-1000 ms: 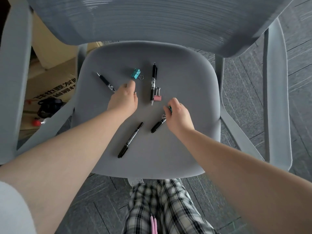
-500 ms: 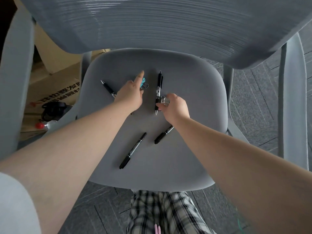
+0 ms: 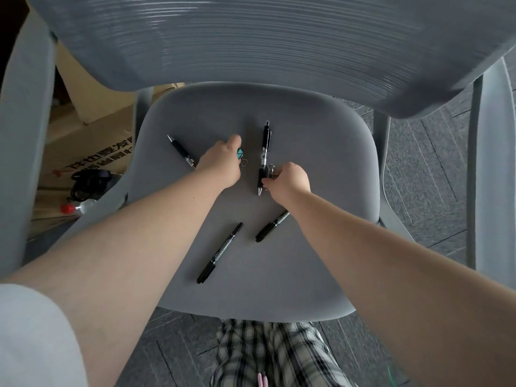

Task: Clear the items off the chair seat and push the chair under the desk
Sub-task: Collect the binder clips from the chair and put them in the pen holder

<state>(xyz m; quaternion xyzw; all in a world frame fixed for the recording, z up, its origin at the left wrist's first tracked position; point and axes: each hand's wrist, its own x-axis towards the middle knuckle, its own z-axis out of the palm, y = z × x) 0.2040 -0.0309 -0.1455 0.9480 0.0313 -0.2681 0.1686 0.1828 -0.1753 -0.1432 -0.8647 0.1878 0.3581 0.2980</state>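
Grey upholstery covers the chair seat (image 3: 307, 261), on which several small items are scattered. The left hand (image 3: 222, 163) is laid over a teal binder clip (image 3: 240, 155), its fingers (image 3: 234, 141) closed around the clip near the seat's middle. The right hand (image 3: 289, 180) is placed just beside it, fingers pinched on a binder clip (image 3: 270, 170) whose wire loops alone are seen, touching a clear-barrelled pen (image 3: 264, 157). A black pen (image 3: 182, 150) is partly hidden by the left hand. Two black markers (image 3: 220, 252) (image 3: 271, 227) are seen nearer the front edge, apart from both hands. A cardboard box (image 3: 92, 152) is seen on the floor at the left.
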